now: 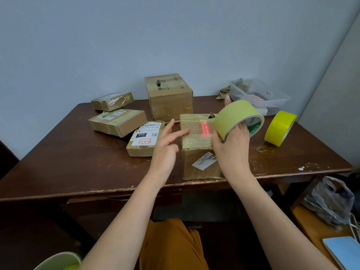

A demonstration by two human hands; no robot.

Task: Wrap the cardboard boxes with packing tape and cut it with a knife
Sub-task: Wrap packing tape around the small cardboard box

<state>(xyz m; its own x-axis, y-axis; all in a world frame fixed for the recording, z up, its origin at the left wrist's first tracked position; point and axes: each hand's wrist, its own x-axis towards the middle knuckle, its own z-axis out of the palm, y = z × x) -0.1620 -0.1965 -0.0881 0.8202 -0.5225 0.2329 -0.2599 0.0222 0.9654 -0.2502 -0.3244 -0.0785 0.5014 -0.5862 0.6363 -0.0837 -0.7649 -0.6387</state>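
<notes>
A cardboard box [196, 158] with a red sticker and a white label stands near the table's front edge. My right hand [232, 147] grips a pale green roll of packing tape [236, 116], lifted above the box's right side. My left hand [168, 143] hovers open just left of the box, fingers spread and reaching toward its top. A taller box [169, 96] stands behind, with a dark small object resting on its top. A flat box [145, 138] with a shipping label lies to the left. No knife can be made out for certain.
Two more flat boxes [117, 121] [112, 101] lie at the back left of the dark wooden table [78, 164]. A bright yellow tape roll [279, 128] stands at the right, in front of a clear plastic bin [260, 95]. A plastic bag [329, 201] sits on a side stand.
</notes>
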